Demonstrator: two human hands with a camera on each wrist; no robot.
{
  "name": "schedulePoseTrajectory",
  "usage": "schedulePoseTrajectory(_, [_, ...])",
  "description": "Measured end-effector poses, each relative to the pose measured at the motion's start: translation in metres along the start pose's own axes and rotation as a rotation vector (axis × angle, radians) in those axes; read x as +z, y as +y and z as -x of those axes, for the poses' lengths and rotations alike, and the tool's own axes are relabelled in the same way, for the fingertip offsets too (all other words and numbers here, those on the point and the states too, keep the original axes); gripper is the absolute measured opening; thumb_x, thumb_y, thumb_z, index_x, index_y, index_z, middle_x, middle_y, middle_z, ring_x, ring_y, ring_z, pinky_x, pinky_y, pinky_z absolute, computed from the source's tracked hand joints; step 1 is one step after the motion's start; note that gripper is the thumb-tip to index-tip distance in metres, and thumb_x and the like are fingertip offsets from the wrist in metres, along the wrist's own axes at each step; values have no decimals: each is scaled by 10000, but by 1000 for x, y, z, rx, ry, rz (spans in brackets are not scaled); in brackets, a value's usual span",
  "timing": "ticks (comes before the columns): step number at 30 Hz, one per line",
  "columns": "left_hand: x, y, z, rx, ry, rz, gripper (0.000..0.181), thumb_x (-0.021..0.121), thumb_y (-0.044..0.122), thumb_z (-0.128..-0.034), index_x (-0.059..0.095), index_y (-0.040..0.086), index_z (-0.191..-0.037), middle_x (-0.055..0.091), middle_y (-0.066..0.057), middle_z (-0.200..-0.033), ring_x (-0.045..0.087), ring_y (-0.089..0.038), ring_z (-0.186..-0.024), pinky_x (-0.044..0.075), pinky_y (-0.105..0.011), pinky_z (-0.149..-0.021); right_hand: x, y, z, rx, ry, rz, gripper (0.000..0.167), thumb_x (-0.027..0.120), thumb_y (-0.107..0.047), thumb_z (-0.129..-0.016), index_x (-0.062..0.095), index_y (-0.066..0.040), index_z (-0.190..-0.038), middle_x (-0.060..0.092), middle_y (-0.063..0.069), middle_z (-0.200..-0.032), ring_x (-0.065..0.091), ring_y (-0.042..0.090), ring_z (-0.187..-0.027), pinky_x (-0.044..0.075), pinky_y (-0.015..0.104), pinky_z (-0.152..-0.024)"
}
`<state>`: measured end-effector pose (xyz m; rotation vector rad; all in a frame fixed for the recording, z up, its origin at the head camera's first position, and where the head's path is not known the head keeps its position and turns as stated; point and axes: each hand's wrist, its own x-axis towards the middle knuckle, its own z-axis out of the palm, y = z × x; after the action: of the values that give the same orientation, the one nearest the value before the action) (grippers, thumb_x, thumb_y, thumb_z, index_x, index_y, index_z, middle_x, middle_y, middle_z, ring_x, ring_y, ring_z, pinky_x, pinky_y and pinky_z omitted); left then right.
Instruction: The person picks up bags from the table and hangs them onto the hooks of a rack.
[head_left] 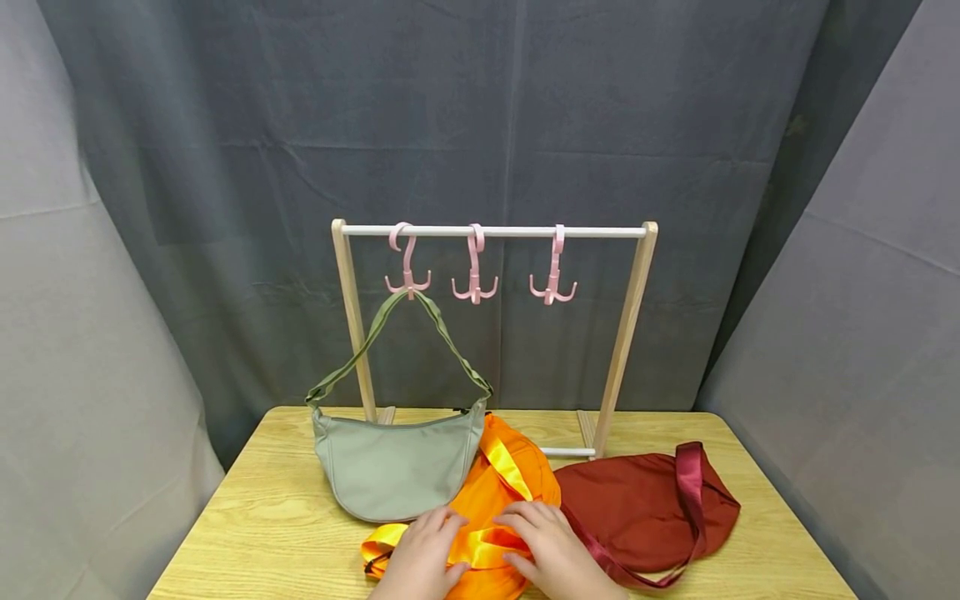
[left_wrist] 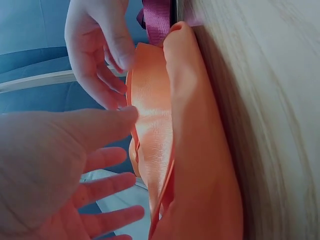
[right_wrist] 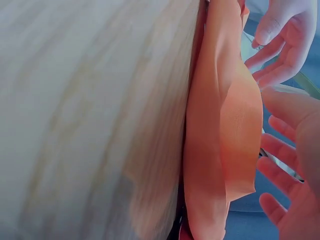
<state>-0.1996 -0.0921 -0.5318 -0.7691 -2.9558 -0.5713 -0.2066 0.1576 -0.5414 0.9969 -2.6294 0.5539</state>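
An orange bag [head_left: 480, 497] with a shiny orange strap [left_wrist: 152, 120] lies on the table, partly covered by both hands. My left hand [head_left: 423, 550] is over its left part, fingers loosely spread beside the strap. Opposite it, my right hand [head_left: 551, 546] hovers at the bag's right side with relaxed, slightly bent fingers. Neither hand grips the fabric; whether the fingertips touch it I cannot tell. A grey-green bag [head_left: 401, 462] hangs by its strap from the left pink hook [head_left: 408, 271], overlapping the orange bag. To the right lies a dark red bag [head_left: 630, 500] with a satiny strap.
Behind the bags stands a rack with wooden legs [head_left: 626, 342] and a white rail [head_left: 600, 232]. A middle pink hook [head_left: 474, 271] and a right pink hook [head_left: 553, 271] hang from it. Grey cloth [head_left: 637, 108] encloses the wooden table [head_left: 247, 517].
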Motion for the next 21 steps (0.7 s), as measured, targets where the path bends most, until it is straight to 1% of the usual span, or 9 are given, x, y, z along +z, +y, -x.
schedulePoseTrajectory(4, [3,-2,-1,-16,-19,-11,500,855,349,-837,649,169,-1256,602,46,-1151,595,-182,-1056,531,-396,-916,1,2,-1,16,-61,-6,443,809,-314,-897,649,-202,-1295,616,-86,-1262,556,170,-1133,461,454,-983])
schedulePoseTrajectory(8, [4,-2,-2,-33,-42,-28,512,856,358,-832,643,161,-1254,597,41,-1118,576,-165,-1001,523,-374,-885,1,3,-2,35,-105,29,451,800,-326,-903,638,-198,-1305,619,-70,-1264,558,191,-1139,460,470,-978])
schedulePoseTrajectory(11, [4,-1,-3,-42,-53,-36,528,861,360,-827,639,152,-1259,590,31,-1113,569,-171,-989,520,-372,-877,1,4,-4,54,-120,69,453,808,-307,-895,644,-189,-1299,630,-51,-1254,566,209,-1125,464,483,-955])
schedulePoseTrajectory(13, [3,0,-3,-50,-51,-44,541,867,359,-821,638,143,-1260,588,21,-1109,571,-185,-988,521,-379,-878,0,5,-4,54,-123,98,441,815,-297,-886,653,-187,-1281,637,-45,-1233,570,212,-1110,463,479,-942])
schedulePoseTrajectory(16, [3,1,-2,-63,-47,-62,548,878,356,-807,640,132,-1247,581,10,-1087,568,-202,-977,521,-391,-872,0,6,-5,29,-101,134,412,846,-274,-853,675,-189,-1218,647,-49,-1167,582,208,-1073,465,469,-925])
schedulePoseTrajectory(19, [4,2,-3,-74,-54,-83,526,887,353,-798,644,136,-1211,569,4,-1056,555,-208,-950,515,-393,-856,-1,6,-5,3,-78,148,371,866,-248,-827,686,-195,-1147,645,-63,-1096,591,197,-1033,469,454,-913])
schedulePoseTrajectory(21, [5,1,-4,-75,-61,-97,501,892,351,-792,644,146,-1176,558,3,-1036,541,-207,-931,509,-386,-839,-2,6,-6,5,-84,144,347,868,-234,-824,687,-198,-1118,646,-68,-1069,595,192,-1015,470,452,-909])
